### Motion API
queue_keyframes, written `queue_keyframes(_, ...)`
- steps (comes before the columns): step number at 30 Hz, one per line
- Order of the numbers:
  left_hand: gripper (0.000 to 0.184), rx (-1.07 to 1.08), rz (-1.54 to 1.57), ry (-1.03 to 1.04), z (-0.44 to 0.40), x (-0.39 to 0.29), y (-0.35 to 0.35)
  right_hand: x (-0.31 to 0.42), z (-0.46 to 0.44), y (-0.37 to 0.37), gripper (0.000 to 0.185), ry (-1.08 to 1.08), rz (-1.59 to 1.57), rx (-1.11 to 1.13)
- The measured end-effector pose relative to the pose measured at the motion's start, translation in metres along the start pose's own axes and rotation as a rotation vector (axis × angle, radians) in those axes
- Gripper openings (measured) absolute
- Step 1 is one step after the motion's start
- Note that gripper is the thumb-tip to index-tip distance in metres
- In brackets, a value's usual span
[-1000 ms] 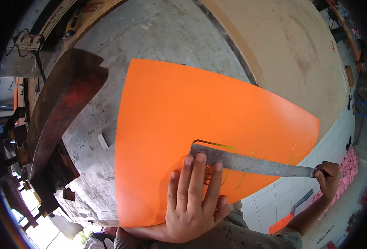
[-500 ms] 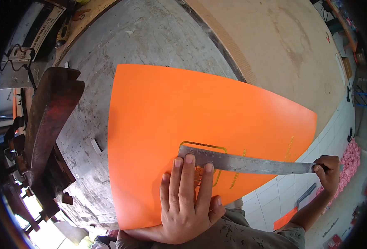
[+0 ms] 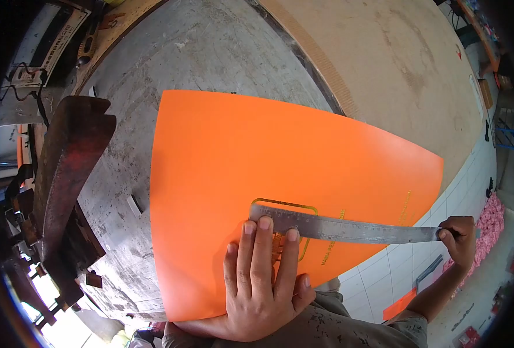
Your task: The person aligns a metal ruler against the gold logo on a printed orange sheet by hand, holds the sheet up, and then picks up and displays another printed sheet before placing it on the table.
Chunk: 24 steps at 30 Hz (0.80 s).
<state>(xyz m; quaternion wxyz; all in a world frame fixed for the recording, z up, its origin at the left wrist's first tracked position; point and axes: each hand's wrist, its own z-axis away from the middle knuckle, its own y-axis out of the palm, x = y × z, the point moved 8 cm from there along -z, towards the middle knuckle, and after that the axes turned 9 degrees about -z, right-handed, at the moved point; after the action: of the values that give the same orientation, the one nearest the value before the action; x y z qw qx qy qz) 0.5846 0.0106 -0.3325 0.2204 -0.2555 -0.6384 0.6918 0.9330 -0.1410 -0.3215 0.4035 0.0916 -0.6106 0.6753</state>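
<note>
While under left hand (image 3: 261,298), ruler (image 3: 358,231) (metal)

A yellow cutter (image 3: 86,49) lies near a rusty metal arm (image 3: 71,165).

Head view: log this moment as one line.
left hand: fingertips on ruler | right hand: gripping ruler end | ruler: across orange sheet

The single view looks from the wearer's head, forward and steeply down over the tabletop (image 3: 210,52). It is close enough for the orange sheet (image 3: 228,151) to fill the middle, with the shirt (image 3: 332,327) at the bottom edge and the tiled floor (image 3: 367,281) at lower right. The very wide lens bows edges; the dark outer rim is rather hard to read.
</note>
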Motion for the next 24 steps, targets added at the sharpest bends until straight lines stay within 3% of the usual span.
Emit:
queue_keyframes(5, 0.056, -0.093, 0.073, 0.025, -0.006, 0.000, -0.013, 0.002, -0.001, 0.001, 0.050, -0.039, 0.000, -0.009)
queue_keyframes(24, 0.056, -0.101, 0.085, 0.016, -0.006, 0.000, -0.012, -0.001, -0.002, 0.002, 0.048, 0.002, -0.011, 0.032)
